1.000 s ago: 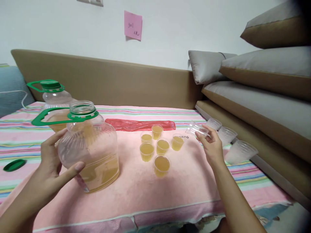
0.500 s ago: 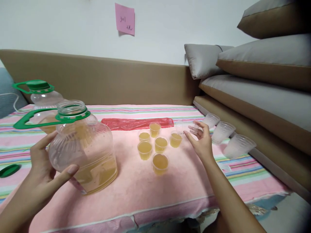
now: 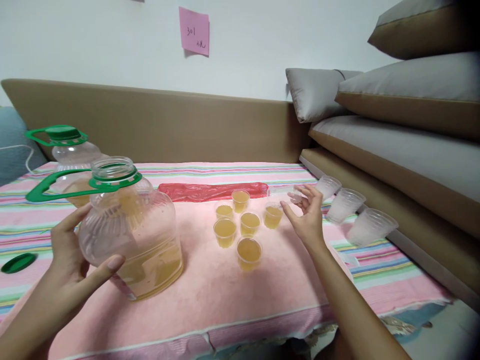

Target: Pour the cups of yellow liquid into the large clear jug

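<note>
My left hand (image 3: pixel 80 260) is wrapped round the side of a large clear jug (image 3: pixel 150 255) that has a green handle, no lid and yellow liquid low inside. Between the thumb and fingers of my right hand (image 3: pixel 305 212) is a clear empty cup (image 3: pixel 279 193), its outline faint against the cloth. That cup is just behind a filled cup (image 3: pixel 273 216). Several more cups of yellow liquid, one of them the nearest cup (image 3: pixel 249 251), stand in a cluster between my hands.
Behind the jug stands a second jug (image 3: pixel 75 152) with a green cap. A loose green lid (image 3: pixel 18 263) lies far left. Red plastic (image 3: pixel 213 191) stretches behind the cups. Stacks of clear cups (image 3: pixel 371 226) lean at the right beside piled cushions (image 3: pixel 405 145).
My right hand has moved slightly left with the clear cup. My left hand stays on the jug, and the whole view has shifted a little.
</note>
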### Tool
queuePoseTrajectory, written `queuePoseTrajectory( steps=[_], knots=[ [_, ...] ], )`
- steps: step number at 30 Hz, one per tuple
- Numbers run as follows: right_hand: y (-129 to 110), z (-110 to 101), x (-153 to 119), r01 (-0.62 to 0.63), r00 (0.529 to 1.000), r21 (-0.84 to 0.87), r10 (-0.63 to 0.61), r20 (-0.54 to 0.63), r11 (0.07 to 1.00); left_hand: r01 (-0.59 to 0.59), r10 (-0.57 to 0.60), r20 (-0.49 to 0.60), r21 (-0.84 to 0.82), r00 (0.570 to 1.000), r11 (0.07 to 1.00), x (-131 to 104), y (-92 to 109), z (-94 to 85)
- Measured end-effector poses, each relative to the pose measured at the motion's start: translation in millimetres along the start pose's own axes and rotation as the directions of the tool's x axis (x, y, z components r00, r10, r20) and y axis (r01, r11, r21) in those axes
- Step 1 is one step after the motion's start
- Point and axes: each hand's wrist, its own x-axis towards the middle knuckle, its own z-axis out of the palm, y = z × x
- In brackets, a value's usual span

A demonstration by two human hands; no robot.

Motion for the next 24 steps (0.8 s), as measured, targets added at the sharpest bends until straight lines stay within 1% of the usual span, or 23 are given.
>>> queuePoseTrajectory(
  steps=[2, 5, 8, 14, 17, 20, 24],
  knots=[
    [4, -1, 1, 0.012, 1.0, -0.045, -0.012, 0.014, 0.999, -0.055, 0.055, -0.017, -0.002, 0.998, 0.998, 1, -9, 0.3],
    [9, -1, 2, 0.052, 0.998, -0.035, -0.053, -0.028, 0.998, -0.085, 0.085, -0.017, -0.03, 0.996, 0.996, 2, -16, 0.7],
    [11, 0, 2, 0.08, 0.996, -0.08, -0.082, -0.018, 0.994, -0.107, 0.106, -0.019, -0.017, 0.994, 0.994, 3, -14, 0.4],
    [11, -1, 4, 0.085, 0.996, -0.076, -0.087, -0.025, 0.993, -0.142, 0.141, -0.026, -0.008, 0.99, 0.99, 2, -7, -0.2],
    [12, -1, 4, 0.069, 0.997, -0.038, -0.071, -0.043, 0.997, -0.146, 0.146, -0.036, -0.017, 0.989, 0.989, 2, -7, 1.1],
    [13, -1, 5, 0.052, 0.998, -0.024, -0.053, -0.031, 0.998, -0.134, 0.133, -0.037, -0.02, 0.99, 0.991, 1, -6, 2.3],
    [12, 0, 4, 0.022, 0.998, 0.052, -0.018, -0.067, 0.998, -0.126, 0.125, -0.034, -0.031, 0.992, 0.991, 2, -4, 2.8]
  ],
)
